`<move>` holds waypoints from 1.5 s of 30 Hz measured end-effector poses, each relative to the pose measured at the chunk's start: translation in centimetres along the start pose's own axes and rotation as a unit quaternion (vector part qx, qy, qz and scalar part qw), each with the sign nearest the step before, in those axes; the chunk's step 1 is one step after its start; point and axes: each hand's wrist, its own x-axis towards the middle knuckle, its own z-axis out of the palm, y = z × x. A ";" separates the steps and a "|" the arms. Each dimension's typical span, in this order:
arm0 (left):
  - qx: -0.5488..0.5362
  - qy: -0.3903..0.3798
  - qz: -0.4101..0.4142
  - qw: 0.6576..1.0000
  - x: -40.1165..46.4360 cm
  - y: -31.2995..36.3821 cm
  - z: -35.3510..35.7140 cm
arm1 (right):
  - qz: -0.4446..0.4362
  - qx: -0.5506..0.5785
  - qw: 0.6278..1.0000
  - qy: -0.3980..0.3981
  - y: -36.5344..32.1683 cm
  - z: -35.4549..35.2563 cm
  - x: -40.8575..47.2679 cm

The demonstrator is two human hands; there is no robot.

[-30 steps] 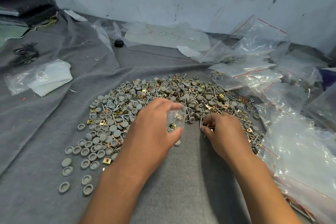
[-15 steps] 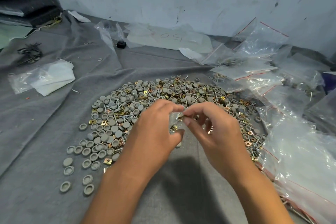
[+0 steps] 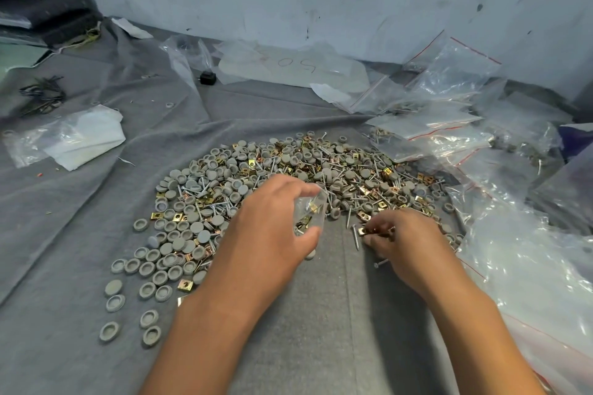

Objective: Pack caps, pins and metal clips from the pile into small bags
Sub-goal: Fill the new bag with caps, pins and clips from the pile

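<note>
At the far left a flat plastic bag (image 3: 64, 138) with white paper inside lies on the grey cloth (image 3: 80, 234), well apart from the work and probably just set aside. The pile (image 3: 288, 170) of grey caps, pins and brass-coloured metal clips is spread thin across the cloth, likely so single pieces can be picked out. The left hand (image 3: 266, 228) curls its fingers and thumb round a small bag (image 3: 309, 215), mouth turned toward the other hand, with a few clips already inside; holding it just beside the pile keeps each transfer short. The right hand (image 3: 401, 234) rests at the pile's near edge, fingertips pinched on a clip (image 3: 362, 231). Behind, a large clear bag (image 3: 288, 69) bears handwriting that seems to read "50". At the right, filled bags (image 3: 449, 128) with red seal strips are heaped.
</note>
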 end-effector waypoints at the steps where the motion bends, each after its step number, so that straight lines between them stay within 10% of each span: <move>1: 0.001 -0.001 -0.001 1.000 0.0 0.0 0.0 | -0.006 -0.010 1.000 0.000 -0.1 -0.1 0.0; 20: -0.001 0.001 0.002 1.000 -0.1 -0.1 -0.3 | -0.036 -0.046 0.998 -0.026 -0.6 0.5 -0.4; 29: 0.003 -0.001 0.003 1.000 0.1 -0.1 -0.2 | -0.273 0.237 0.905 0.223 -6.5 -1.0 -2.5; 45: 0.000 -0.002 0.001 1.000 0.1 -0.2 -0.3 | -0.253 0.188 0.929 0.192 -6.5 -0.1 -2.5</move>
